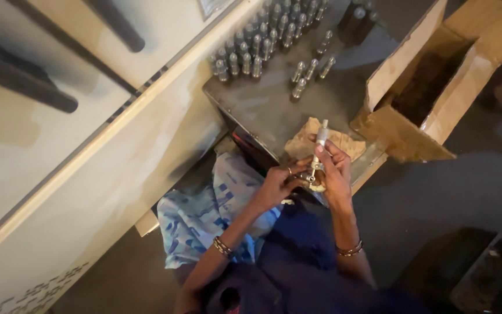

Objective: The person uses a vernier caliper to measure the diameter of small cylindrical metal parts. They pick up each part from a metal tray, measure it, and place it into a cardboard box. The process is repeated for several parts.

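— Looking down from the head camera, what is in those hands?

— A slim metal tube [319,145], upright over the near table [262,110] edge. The right hand [335,171] has its grip clamped on it; the left hand [279,185] pinches its lower end.

— And around them?

— Brown paper [303,142] just behind the tube, rows of standing metal pieces [262,46] farther back, an open cardboard box [437,81] to the right.

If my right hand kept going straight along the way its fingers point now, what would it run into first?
Probably the brown cloth lying just beyond the right hand, which holds a small metal cylinder. Past it comes bare metal tabletop, then the standing metal cylinders. Depth is hard to judge.
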